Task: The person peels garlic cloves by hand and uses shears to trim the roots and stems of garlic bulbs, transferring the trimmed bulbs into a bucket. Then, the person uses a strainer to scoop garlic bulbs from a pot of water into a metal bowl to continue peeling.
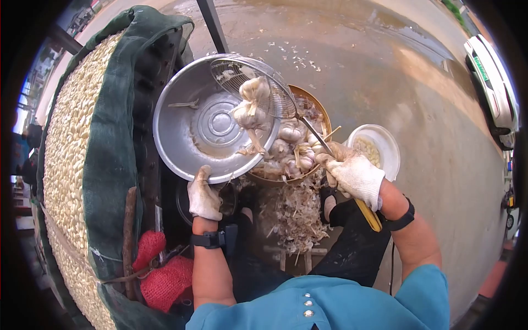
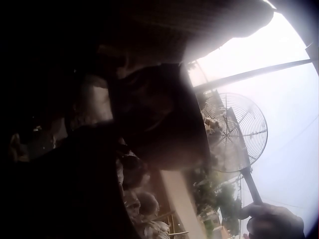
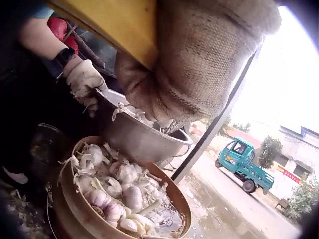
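Note:
My gloved left hand (image 1: 204,199) grips the near rim of a wide metal basin (image 1: 173,104), thumb over the edge. The gloved right hand (image 1: 356,175) holds a wire skimmer (image 1: 283,104) by its long handle with a yellow end (image 1: 367,214). The skimmer's mesh is tilted above the basin's right side. A couple of whole garlic bulbs (image 1: 253,91) show against the mesh and over the basin. Beneath, a round brown tub (image 3: 185,206) holds several garlic bulbs (image 3: 132,197) with loose skins. The left wrist view is mostly dark, with the skimmer (image 2: 239,129) against bright sky.
A white bucket (image 1: 391,157) with peeled cloves stands at the right. Garlic skins (image 1: 302,214) lie heaped between the feet. At the left are a large green-lined bin (image 1: 110,181) of peeled cloves, red mesh bags (image 1: 165,283) and a stick (image 1: 128,236). A post (image 1: 212,25) rises behind the basin.

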The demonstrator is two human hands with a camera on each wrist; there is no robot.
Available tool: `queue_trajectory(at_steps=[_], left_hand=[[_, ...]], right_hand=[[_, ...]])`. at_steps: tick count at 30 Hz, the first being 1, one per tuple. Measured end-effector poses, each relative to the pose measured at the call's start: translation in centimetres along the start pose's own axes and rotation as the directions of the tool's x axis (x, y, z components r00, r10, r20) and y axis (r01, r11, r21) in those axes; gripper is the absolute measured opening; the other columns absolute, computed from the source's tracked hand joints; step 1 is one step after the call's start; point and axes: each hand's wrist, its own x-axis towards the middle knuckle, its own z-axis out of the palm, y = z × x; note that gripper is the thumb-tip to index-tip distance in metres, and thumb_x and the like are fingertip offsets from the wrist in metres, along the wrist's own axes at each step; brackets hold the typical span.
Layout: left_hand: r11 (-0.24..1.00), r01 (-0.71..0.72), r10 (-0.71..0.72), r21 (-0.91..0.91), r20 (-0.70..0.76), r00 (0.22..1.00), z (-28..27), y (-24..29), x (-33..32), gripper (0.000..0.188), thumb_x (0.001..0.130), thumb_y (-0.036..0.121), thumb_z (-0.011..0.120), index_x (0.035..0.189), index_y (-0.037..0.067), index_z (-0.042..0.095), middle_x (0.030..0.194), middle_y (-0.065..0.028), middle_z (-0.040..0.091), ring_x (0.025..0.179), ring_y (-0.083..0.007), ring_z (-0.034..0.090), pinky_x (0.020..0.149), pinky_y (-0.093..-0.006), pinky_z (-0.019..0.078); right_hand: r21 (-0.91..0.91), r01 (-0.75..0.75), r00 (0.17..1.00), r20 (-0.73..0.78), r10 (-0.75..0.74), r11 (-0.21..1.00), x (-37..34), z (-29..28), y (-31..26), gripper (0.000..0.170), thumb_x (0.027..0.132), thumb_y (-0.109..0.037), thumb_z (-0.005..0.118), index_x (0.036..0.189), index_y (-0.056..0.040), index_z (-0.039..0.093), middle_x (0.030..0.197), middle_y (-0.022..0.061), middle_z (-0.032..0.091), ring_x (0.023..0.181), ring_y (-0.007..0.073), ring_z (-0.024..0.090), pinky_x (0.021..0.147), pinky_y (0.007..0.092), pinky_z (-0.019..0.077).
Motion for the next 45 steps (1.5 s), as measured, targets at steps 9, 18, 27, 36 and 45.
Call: queue_trajectory(at_steps=[9, 18, 27, 36, 45], left_hand=[[0.999, -0.034, 0.035, -0.025, 0.058, 0.998, 0.3, 0.3, -0.4, 0.031, 0.085, 0.015, 0.06, 0.11, -0.003, 0.055, 0.099, -0.0125, 0.063, 0.082, -0.0233, 0.065, 0.07, -0.0341, 0.0569], [0.999, 0.016, -0.012, -0.044, 0.075, 0.997, -0.6, -0.1, 0.5, 0.033, 0.084, 0.015, 0.061, 0.113, 0.0, 0.054, 0.103, -0.0113, 0.062, 0.086, -0.0217, 0.064, 0.066, -0.0335, 0.0565], [0.999, 0.022, -0.021, -0.03, 0.038, 0.999, 0.0, 0.2, 0.2, 0.03, 0.084, 0.014, 0.061, 0.111, 0.001, 0.054, 0.099, -0.0106, 0.063, 0.082, -0.0216, 0.064, 0.061, -0.0314, 0.0561], [0.999, 0.039, -0.039, -0.015, 0.004, 0.999, 0.0, 0.3, 0.1, 0.026, 0.084, 0.014, 0.061, 0.106, 0.001, 0.054, 0.096, -0.01, 0.063, 0.077, -0.0217, 0.065, 0.06, -0.0318, 0.0565], [0.998, 0.055, -0.055, -0.01, -0.034, 0.998, 0.6, 0.4, 0.0, 0.025, 0.083, 0.011, 0.061, 0.107, 0.004, 0.055, 0.1, -0.0093, 0.062, 0.084, -0.0212, 0.065, 0.061, -0.0301, 0.0566]], right_hand=[[0.005, 0.104, 0.95, -0.297, -0.098, 0.995, 0.3, -3.6, 1.2, 0.035, 0.101, -0.033, 0.04, 0.124, -0.0085, 0.052, 0.063, -0.0038, 0.048, 0.041, 0.0024, 0.038, 0.036, 0.0175, 0.0325], [-0.887, -0.248, 0.878, -0.376, -0.297, 0.389, 5.5, -6.1, 6.9, 0.029, 0.094, -0.025, 0.044, 0.111, -0.0039, 0.054, 0.104, 0.0246, 0.063, 0.101, 0.0415, 0.059, 0.087, 0.0467, 0.0453], [-0.379, -0.337, 0.918, -0.336, 0.211, 0.862, 5.9, -5.2, 3.1, 0.018, 0.096, -0.021, 0.043, 0.095, -0.0073, 0.055, 0.068, 0.0066, 0.057, 0.045, 0.017, 0.053, 0.036, 0.03, 0.0422], [0.017, -0.377, 0.926, -0.022, 0.377, 0.926, 8.4, -6.7, 2.4, 0.023, 0.099, -0.028, 0.045, 0.085, -0.0098, 0.05, 0.054, -0.0041, 0.041, 0.037, 0.0052, 0.035, 0.03, 0.0205, 0.0285], [0.038, -0.433, 0.896, 0.123, 0.426, 0.901, 7.3, -8.3, 3.3, 0.031, 0.099, -0.032, 0.045, 0.081, -0.0085, 0.052, 0.051, -0.006, 0.039, 0.036, 0.0039, 0.031, 0.031, 0.0185, 0.0266]])
